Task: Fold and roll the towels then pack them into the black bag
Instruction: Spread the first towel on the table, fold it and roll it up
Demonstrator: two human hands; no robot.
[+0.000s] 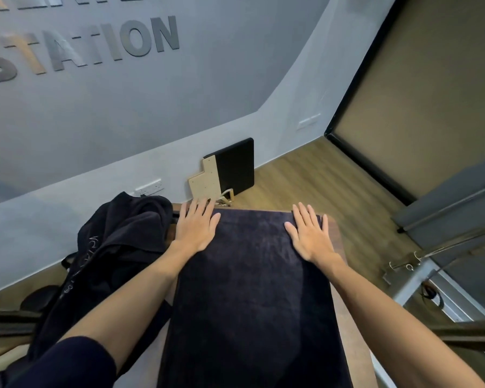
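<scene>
A dark navy towel (249,289) lies flat as a long strip on a small wooden table (337,242), running from the far edge toward me. My left hand (196,228) rests palm down, fingers spread, on the towel's far left corner. My right hand (310,233) lies flat in the same way on the far right corner. Neither hand grips anything. The black bag (115,253) slumps to the left of the table, with more dark cloth bunched at its top.
A grey wall with large letters stands behind the table. A black and wooden board (224,175) leans against the wall on the wood floor. Metal frame rails (431,264) stand to the right.
</scene>
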